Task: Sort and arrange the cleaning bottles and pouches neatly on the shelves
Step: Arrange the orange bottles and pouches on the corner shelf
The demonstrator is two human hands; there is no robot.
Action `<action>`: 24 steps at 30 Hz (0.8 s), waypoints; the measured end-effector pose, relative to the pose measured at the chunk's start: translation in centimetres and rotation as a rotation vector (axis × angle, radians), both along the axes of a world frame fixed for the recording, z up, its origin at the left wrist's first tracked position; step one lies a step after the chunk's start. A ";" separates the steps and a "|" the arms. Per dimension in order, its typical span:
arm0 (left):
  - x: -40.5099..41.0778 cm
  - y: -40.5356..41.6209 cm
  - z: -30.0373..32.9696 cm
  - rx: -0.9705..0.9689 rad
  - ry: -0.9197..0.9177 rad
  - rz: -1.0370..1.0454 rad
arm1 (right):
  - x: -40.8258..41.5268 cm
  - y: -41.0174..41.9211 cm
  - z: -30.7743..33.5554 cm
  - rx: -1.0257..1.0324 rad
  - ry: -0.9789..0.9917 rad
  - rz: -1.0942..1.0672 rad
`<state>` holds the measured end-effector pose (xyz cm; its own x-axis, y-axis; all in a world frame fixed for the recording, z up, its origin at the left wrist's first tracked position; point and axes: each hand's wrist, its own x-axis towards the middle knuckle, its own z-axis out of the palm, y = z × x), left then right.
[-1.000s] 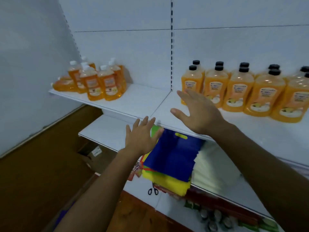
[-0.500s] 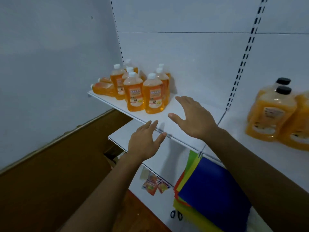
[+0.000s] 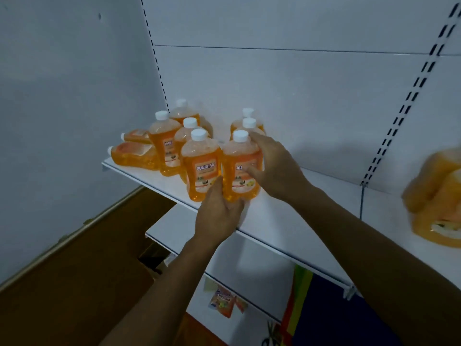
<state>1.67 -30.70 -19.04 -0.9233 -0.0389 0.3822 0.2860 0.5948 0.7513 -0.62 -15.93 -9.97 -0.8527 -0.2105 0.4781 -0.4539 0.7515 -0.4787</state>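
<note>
- Both hands hold the front orange plastic bottle with a white cap (image 3: 240, 168) on the white shelf (image 3: 287, 216).
- Left hand (image 3: 219, 213) fingers curl around its bottom; right hand (image 3: 272, 168) fingers wrap its side.
- Slide it slowly, upright, beside its neighbour bottle (image 3: 202, 166) left of the fingers.

Both bare forearms reach forward and up, converging. The left hand (image 3: 219, 211) sits lower, palm turned inward, thumb raised and fingers cupped round the base of a bottle (image 3: 240, 171) — the right hand (image 3: 272, 168), just above it, spreads its fingers over that bottle's side.
</note>
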 end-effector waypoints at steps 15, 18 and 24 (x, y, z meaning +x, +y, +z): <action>-2.9 2.2 0.3 -0.045 -0.082 -0.317 | 2.6 3.9 -0.1 -0.071 -0.090 -0.282; -4.1 4.2 0.6 -0.085 -0.076 -0.470 | 3.1 6.5 -0.5 -0.087 -0.071 -0.357; -7.2 10.8 0.9 -0.160 -0.096 -0.623 | 2.4 12.1 -1.8 -0.101 -0.005 -0.485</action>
